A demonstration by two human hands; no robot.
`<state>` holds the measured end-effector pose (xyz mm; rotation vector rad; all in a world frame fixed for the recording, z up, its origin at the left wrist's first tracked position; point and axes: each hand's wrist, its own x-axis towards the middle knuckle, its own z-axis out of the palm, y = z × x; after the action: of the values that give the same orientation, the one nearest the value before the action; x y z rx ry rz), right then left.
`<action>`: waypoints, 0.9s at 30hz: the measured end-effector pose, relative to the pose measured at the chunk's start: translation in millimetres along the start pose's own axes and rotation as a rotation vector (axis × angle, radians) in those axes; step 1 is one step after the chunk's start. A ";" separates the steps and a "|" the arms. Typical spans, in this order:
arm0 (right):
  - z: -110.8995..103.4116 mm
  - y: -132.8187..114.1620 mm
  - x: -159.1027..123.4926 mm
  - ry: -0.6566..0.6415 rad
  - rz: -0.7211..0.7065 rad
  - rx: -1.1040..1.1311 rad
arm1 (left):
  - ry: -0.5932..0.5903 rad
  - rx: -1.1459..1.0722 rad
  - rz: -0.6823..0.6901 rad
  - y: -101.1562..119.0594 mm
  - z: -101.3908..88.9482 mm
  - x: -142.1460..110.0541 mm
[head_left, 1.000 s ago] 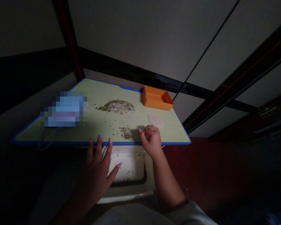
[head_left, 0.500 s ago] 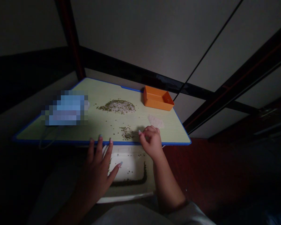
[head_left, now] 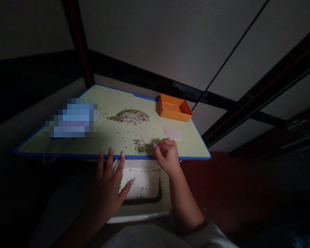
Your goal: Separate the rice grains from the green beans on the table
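Note:
My left hand point(head_left: 107, 186) is open, its fingers spread and fingertips at the blue front edge of the pale board point(head_left: 77, 146). My right hand point(head_left: 167, 154) is closed near the board's front edge, thumb and fingers drawn together; what they hold, if anything, is too small and dark to make out. Just left of its fingertips lies a small scatter of green beans point(head_left: 139, 146). Behind my right hand is a small heap of white grains point(head_left: 172, 132) like rice. Farther back spreads a mixed pile point(head_left: 131, 117) of green beans and white grains.
An orange open box point(head_left: 174, 109) stands at the back right of the board. A blurred blue object point(head_left: 74, 119) with a thin cord lies on the left. Below the front edge, a white tub point(head_left: 142, 217) holds green beans along its inner sides.
Almost nothing differs. The view has shifted very slightly; both hands keep the same pose and place.

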<state>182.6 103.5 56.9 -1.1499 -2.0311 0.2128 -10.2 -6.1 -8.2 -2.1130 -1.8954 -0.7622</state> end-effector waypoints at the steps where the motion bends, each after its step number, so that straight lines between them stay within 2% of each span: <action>1: -0.1 0.8 0.2 0.001 0.004 -0.008 | 0.000 -0.001 -0.001 0.0 0.1 -0.1; 12: -0.6 2.8 1.5 0.015 0.040 -0.071 | 0.001 0.003 -0.004 -0.8 0.1 -0.4; 19: -0.1 -1.5 1.1 0.003 -0.018 0.011 | 0.006 0.003 0.011 0.4 0.4 0.0; 27: 1.1 -1.1 1.3 -0.011 -0.005 -0.038 | 0.002 -0.013 0.001 0.8 -0.5 -0.8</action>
<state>180.8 104.1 57.4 -1.1692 -2.0554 0.1794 -9.5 -7.2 -8.0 -2.1199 -1.8941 -0.7786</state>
